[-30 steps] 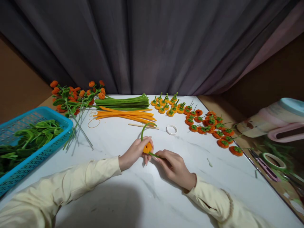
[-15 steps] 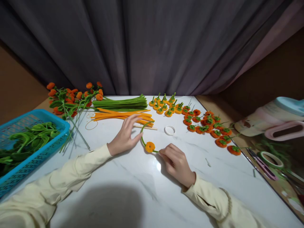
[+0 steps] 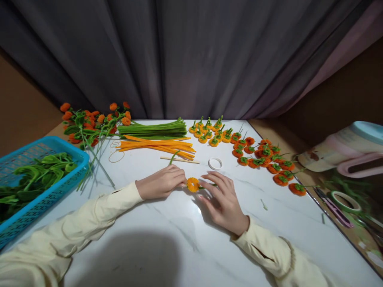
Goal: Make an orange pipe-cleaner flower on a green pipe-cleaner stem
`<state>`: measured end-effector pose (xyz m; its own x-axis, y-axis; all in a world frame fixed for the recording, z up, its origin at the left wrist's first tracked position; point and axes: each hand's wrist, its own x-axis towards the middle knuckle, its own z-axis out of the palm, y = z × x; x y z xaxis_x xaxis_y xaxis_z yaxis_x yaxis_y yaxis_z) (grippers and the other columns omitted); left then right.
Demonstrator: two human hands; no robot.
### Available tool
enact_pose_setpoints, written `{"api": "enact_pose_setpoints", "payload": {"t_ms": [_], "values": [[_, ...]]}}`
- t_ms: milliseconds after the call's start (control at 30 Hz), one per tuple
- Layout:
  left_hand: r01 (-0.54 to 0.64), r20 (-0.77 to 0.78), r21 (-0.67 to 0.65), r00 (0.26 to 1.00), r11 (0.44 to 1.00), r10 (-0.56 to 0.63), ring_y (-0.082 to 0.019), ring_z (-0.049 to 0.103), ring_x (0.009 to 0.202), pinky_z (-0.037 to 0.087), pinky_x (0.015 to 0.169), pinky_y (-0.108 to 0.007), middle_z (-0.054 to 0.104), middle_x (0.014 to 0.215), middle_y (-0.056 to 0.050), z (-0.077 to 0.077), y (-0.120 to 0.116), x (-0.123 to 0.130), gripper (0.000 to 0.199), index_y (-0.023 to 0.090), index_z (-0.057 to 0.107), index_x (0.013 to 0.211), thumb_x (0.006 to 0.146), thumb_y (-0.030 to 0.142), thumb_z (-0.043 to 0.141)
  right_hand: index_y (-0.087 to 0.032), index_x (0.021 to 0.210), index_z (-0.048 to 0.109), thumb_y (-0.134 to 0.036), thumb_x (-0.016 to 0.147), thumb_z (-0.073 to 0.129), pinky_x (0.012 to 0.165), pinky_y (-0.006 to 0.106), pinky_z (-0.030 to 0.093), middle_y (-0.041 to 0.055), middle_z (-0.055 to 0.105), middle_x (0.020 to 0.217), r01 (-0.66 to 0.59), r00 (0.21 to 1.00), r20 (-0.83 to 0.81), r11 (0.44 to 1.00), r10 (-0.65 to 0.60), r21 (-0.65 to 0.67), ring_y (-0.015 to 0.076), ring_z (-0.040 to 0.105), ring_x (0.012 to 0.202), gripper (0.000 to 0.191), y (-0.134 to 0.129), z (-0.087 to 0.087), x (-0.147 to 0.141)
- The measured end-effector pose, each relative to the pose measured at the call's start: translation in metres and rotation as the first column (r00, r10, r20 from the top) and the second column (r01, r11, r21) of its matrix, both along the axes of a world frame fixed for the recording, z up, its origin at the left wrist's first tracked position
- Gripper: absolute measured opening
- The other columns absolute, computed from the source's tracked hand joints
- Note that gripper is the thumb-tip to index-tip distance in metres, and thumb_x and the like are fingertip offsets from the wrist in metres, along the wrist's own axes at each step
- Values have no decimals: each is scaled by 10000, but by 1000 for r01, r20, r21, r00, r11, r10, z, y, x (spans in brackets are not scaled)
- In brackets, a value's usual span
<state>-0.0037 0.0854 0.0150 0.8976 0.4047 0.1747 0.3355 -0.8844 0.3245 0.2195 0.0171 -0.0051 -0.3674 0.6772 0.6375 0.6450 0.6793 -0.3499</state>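
Note:
Near the middle of the table, my left hand (image 3: 164,183) is closed on a green pipe cleaner (image 3: 174,157), whose end pokes up above the knuckles. An orange-yellow pipe-cleaner flower (image 3: 193,185) with a small hole at its centre sits just right of the fingertips, on that green pipe cleaner. My right hand (image 3: 223,199) is open beside the flower, fingers spread and apart. The other green end shows behind its fingers; whether a fingertip touches it, I cannot tell.
Orange pipe cleaners (image 3: 155,146), green pipe cleaners (image 3: 155,130), a thin stick (image 3: 179,160) and a white tape roll (image 3: 215,163) lie beyond my hands. Yellow flower heads (image 3: 213,141) and orange flower heads (image 3: 281,179) stand right. A blue basket (image 3: 32,203) holds leaves; a tumbler (image 3: 344,147) lies right.
My left hand has gone from open to closed on the green pipe cleaner beside the flower. My right hand has let go of its end and spread its fingers.

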Motion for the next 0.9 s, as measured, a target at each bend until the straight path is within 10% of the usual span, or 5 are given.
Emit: {"api": "enact_pose_setpoints", "payload": {"t_ms": [233,533,900], "values": [[23,-5,-54,1000,998,-23,-191,466,768,381,745,-310,549,856,-83,1,-7,3,248,151,489,880,964,269,287,-248,1013,633,-216,795,660,876,470,317,106,568,1241,104,983,128,970,-134,219,353,384,1246,222,-2,2,1],[-28,2,-198,1000,980,29,-166,511,750,375,727,-274,591,859,-65,12,-11,3,271,158,532,942,965,313,311,-176,1147,541,-95,880,517,780,369,430,99,676,967,-114,989,105,986,101,124,166,619,820,280,2,-4,4],[-4,38,-379,999,925,20,-150,528,706,365,663,-243,606,807,-52,12,-12,3,307,175,576,902,959,320,311,-162,1215,507,-75,860,529,652,331,469,117,650,958,-165,986,25,983,163,84,179,575,774,367,1,-12,3]]}}
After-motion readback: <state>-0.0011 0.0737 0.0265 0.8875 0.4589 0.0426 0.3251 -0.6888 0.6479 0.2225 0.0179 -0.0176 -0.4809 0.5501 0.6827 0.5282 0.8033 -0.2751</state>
